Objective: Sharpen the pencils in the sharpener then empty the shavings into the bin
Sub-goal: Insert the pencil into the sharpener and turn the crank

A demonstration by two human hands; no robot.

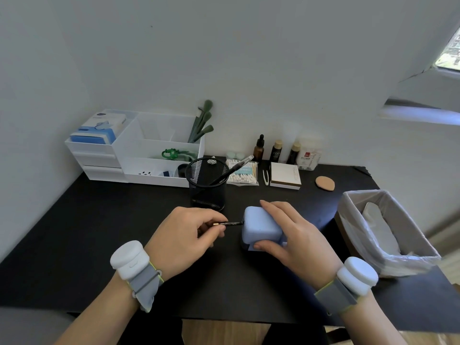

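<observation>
Evidently the left hand [184,235] is pinching a pencil [230,223] into the sharpener [261,226], which the right hand [291,235] is gripping steady on the table [74,232], near the bin [348,202] for emptying.

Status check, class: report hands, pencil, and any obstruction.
Left hand pinches pencil, tip at sharpener. Right hand grips sharpener. Bin at right, path unobstructed.
</observation>
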